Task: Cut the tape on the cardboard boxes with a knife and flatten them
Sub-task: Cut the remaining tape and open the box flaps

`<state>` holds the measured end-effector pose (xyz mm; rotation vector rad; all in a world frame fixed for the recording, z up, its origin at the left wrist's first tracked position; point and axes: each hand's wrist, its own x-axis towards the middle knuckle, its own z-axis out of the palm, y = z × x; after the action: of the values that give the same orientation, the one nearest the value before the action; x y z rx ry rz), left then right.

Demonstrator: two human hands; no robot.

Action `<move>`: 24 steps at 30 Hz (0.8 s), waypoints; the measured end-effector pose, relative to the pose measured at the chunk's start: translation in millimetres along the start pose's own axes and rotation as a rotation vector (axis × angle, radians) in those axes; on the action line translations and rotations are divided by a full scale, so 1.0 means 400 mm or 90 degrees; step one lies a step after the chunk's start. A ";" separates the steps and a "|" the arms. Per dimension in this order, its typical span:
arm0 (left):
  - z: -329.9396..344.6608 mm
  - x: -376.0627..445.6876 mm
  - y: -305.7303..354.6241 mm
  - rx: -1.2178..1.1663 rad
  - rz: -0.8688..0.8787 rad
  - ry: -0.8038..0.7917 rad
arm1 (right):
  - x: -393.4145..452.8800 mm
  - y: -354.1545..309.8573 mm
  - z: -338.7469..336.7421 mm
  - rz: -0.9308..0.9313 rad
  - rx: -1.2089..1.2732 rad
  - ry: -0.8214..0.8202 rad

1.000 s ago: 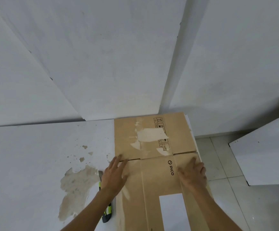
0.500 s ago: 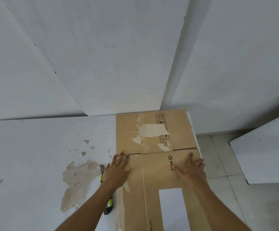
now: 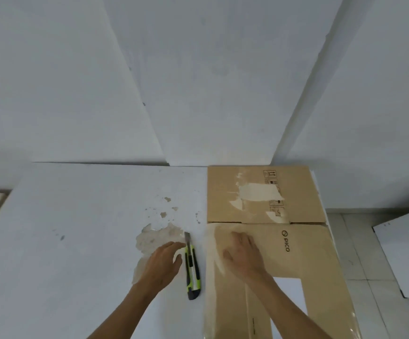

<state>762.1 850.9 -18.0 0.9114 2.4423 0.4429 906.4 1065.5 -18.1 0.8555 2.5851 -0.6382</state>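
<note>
While the flattened cardboard box (image 3: 271, 241) lies along the right edge of the white table (image 3: 76, 228), its far end reaching the wall at the table's far edge, the right hand (image 3: 243, 255) rests palm down on its left part, fingers (image 3: 240, 237) together and fairly straight (the motion blur hides finer detail). A torn pale patch marks the far panel of the box, and a printed logo sits on the nearer one. Just left of the box, the utility knife (image 3: 192, 267) lies on the table, green and black, blade pointing toward the wall. The left hand (image 3: 163, 263) is just beside its handle, fingers loosely curled and slightly apart, gripping nothing. A chipped brown patch (image 3: 149, 237) shows beneath that hand.
</note>
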 end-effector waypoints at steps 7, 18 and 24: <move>-0.154 -0.089 -0.159 -0.097 -0.035 0.040 | 0.030 -0.284 -0.027 -0.126 0.111 -0.001; -0.524 -0.340 -0.616 -0.177 -0.054 0.117 | 0.012 -0.967 0.020 -0.275 0.169 0.045; -0.730 -0.477 -0.938 -0.180 -0.098 0.168 | -0.001 -1.359 0.091 -0.326 0.219 0.039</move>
<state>532.5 412.9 116.0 0.5711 2.5700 0.8715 573.0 656.5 117.8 0.2876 2.8087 -1.2422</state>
